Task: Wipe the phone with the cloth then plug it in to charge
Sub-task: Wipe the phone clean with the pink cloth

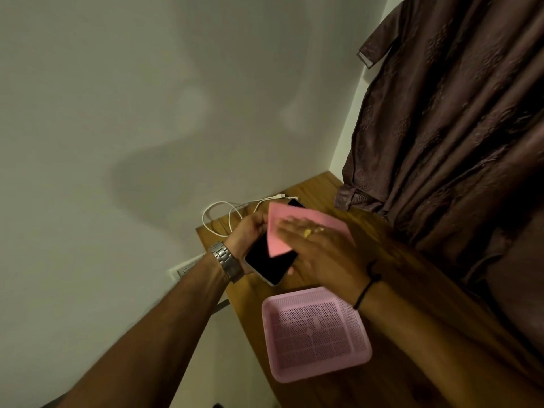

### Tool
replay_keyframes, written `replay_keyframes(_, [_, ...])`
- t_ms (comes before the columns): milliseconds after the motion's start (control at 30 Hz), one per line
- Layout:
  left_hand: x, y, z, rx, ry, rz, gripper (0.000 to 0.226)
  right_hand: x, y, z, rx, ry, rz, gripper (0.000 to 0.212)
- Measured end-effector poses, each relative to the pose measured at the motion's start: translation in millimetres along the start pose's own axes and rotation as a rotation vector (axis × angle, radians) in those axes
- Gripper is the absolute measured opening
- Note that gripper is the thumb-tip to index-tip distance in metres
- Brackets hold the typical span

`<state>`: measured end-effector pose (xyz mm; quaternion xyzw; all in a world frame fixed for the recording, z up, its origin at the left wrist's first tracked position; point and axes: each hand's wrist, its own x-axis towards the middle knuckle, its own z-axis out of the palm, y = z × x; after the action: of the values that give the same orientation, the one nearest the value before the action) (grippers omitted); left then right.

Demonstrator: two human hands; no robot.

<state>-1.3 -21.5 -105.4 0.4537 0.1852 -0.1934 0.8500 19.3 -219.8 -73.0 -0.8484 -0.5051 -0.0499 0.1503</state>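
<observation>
My left hand (250, 228) grips a phone (266, 262) with a dark screen and pale edge, holding it tilted above the wooden table (382, 387). A pink cloth (297, 220) lies over the upper part of the screen. My right hand (321, 251) rests flat on the cloth, fingers spread, pressing it against the phone. A white charging cable (223, 209) lies coiled on the far end of the table, its plug end near the phone's top.
A pink perforated plastic tray (315, 334) sits on the table just below my hands. A wall socket (184, 269) is on the wall to the left of the table. Dark brown fabric (456, 128) hangs at the right.
</observation>
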Motion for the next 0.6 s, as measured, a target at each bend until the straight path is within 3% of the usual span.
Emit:
replay_keyframes(33, [-3,-1,2,-0.017,-0.094,-0.031,0.049,5,10,-7,0.022,0.031,0.107,0.063])
replay_keyframes(100, [-4,1,9,-0.047,-0.087,-0.052,0.048,12,3,-7,0.036,0.089,0.243,0.066])
replay_keyframes(167, [4,3,8,-0.079,0.043,0.003,0.034,7,-24,10,0.020,0.060,0.157,0.066])
replay_keyframes(267, [4,0,2,-0.045,0.043,0.021,0.039,2,-19,9,0.020,-0.016,-0.020,0.067])
replay_keyframes(367, [-2,-2,7,-0.054,-0.110,-0.053,0.045,14,14,-4,0.020,0.068,0.220,0.065])
replay_keyframes(433, [-2,3,14,-0.085,-0.026,-0.038,0.035,17,0,3,0.039,0.104,0.273,0.061])
replay_keyframes(500, [2,7,13,-0.117,0.073,0.029,0.028,7,-30,23,0.058,0.082,0.178,0.060])
replay_keyframes(600, [6,7,6,-0.031,0.139,0.069,0.034,-16,-47,32,0.074,-0.014,-0.047,0.068])
